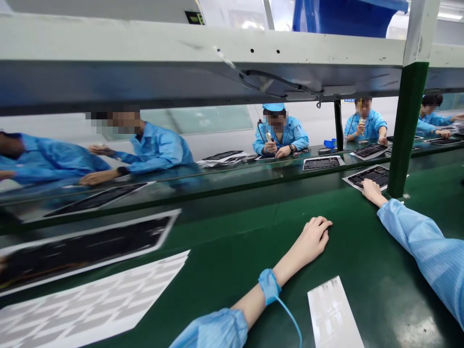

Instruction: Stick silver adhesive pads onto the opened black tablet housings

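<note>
Two bare hands at a green bench [271, 212], one wrist strap, and five co-workers opposite. The right hand [372, 192] reaches out to one dark panel [375, 177], which lies on the bench on a white backing, just beside one green post [408, 130]. Its fingers meet the panel's near edge; whether this grip pinches the edge or only rests on it, I cannot tell. The left hand [310, 238] lies palm down over the bench, well short of the panel; its grip is loose, the fingers slightly bent and a little apart, with nothing seen in it. The wrist strap [268, 286], blue with one cord, circles the left wrist.

Near the hands are two white sheets: one small sheet [334, 314] between the forearms, and one large patterned sheet [90, 302] to the left, with rows of grey blocks. Four further panels can be counted clearly: two at left, the nearer panel [87, 246] blurred, and two at right, one a flat panel [323, 163] beyond the bench's ledge. One stack [224, 157] of similar pieces lies across the way. Of the co-workers [297, 133], two hold one pale tool [268, 140] each. Overhead, one shelf [163, 43] carries one blue bin [344, 17].
</note>
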The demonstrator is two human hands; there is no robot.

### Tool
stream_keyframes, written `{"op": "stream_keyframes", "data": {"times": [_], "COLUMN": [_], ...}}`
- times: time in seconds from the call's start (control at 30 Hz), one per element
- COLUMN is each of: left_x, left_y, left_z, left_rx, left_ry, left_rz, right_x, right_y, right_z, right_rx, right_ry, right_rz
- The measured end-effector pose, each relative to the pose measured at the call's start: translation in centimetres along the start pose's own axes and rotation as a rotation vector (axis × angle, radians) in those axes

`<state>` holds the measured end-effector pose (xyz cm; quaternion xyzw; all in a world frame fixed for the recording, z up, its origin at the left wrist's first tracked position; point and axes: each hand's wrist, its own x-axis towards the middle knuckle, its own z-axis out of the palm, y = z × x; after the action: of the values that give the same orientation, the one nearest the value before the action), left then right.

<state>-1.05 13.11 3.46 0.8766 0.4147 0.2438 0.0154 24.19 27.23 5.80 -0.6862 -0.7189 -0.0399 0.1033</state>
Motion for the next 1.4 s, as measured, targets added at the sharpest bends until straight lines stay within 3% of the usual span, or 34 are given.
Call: {"op": "stream_keyframes", "data": {"times": [0.3,0.47,0.6,0.77,0.93,1.03,1.1,1.23,1.33,1.4], "left_x": [0.1,0.1,0.4,0.7,1.1,1.5,1.1,-3.0,-7.6,-9.6], "left_y": [-0.2,-0.6,-1.0,-1.0,-0.6,-0.5,-0.2,2.1,5.4,7.5], "left_z": [0.1,0.3,0.2,0.0,0.1,-0.1,-0.5,-2.8,-4.7,-5.5], "left_rx": [0.001,-0.004,0.030,0.039,-0.029,-0.079,-0.095,-0.084,-0.081,-0.091], "left_ry": [0.012,0.009,0.012,-0.013,-0.012,0.000,0.019,0.084,0.040,-0.040], "left_rz": [0.009,0.019,0.036,0.037,0.032,0.045,0.044,0.057,0.147,0.205], "right_x": [1.0,-0.4,-2.7,-5.7,-11.8,-18.3,-23.0,-29.7,-31.5,-31.2], "right_y": [-2.0,-3.2,-4.8,-4.6,-0.4,2.1,3.5,6.6,8.5,8.5], "right_z": [-0.8,-1.9,-4.9,-10.8,-15.5,-16.3,-15.7,-12.9,-11.7,-12.0], "right_rx": [-0.008,-0.042,-0.020,0.006,0.015,0.020,0.019,0.101,0.227,0.387], "right_ry": [-0.063,-0.070,-0.034,0.014,-0.116,-0.218,-0.267,-0.282,-0.340,-0.263], "right_rz": [-0.023,-0.064,-0.144,-0.324,-0.593,-0.698,-0.726,-0.632,-0.555,-0.564]}}
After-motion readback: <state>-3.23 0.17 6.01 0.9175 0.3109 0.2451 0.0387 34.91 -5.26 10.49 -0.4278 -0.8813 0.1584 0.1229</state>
